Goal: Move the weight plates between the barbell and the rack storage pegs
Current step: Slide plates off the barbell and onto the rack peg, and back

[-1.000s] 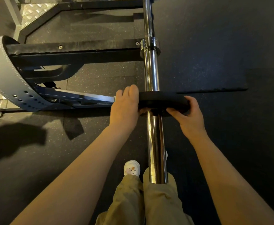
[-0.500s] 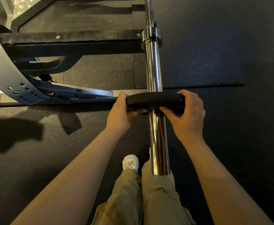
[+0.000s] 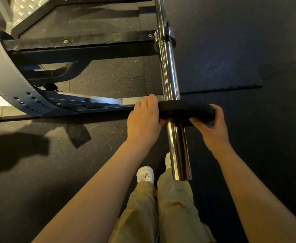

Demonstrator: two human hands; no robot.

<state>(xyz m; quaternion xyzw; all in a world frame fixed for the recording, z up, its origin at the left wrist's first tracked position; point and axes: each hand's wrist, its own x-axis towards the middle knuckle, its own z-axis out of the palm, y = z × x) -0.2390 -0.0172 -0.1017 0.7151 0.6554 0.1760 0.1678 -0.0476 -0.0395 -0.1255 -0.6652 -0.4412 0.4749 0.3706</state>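
— Black rubber, matte and smooth-edged: that's the weight plate (image 3: 184,109), a flat disc seen edge-on, threaded onto the barbell sleeve (image 3: 170,74) about midway along it.

— Who has hold of it?

— Both hands. The left hand (image 3: 143,120) wraps the plate's left rim, fingers curled over the top and thumb beneath. The right hand (image 3: 212,127) clasps the right rim, fingers round the far edge and thumb pressed on the near face.

— And the sleeve itself?

— Polished chrome, a thick round tube with bright streaks of reflection, ending in a cut-off end above the person's knees. Farther up sits a stepped steel collar (image 3: 164,38), then the thinner shaft.

— What's around it?

— A black steel rack frame (image 3: 77,50) with bolts, lying left of the bar, and a grey leather belt (image 3: 8,88) with stitched edges and punched holes draped over it. The floor (image 3: 240,50) is dark speckled rubber matting. Below are khaki trousers (image 3: 161,211) and a white shoe (image 3: 145,174).
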